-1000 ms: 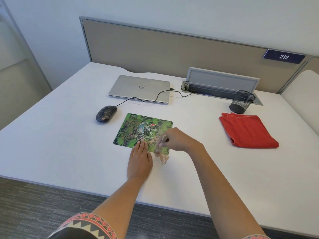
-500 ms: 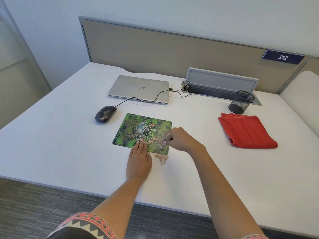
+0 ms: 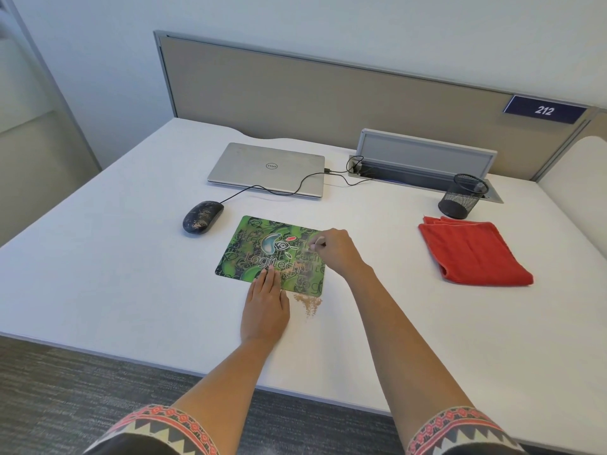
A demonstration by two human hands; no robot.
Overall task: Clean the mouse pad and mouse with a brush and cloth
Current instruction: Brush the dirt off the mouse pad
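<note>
On the mouse pad (image 3: pixel 249 254), at its near edge, my left hand (image 3: pixel 265 307) presses flat, fingers straight. My right hand (image 3: pixel 338 254) grips the brush (image 3: pixel 317 246); I should sweep gently toward that edge.

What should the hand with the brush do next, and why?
Probably sweep the brush in the right hand toward the near edge: crumbs lie on the mouse pad beside the left hand, which presses it flat.

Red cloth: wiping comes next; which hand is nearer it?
Right. The right hand holds the brush over the mouse pad, left of the cloth; the left hand presses the pad's near edge, farther left.
</note>
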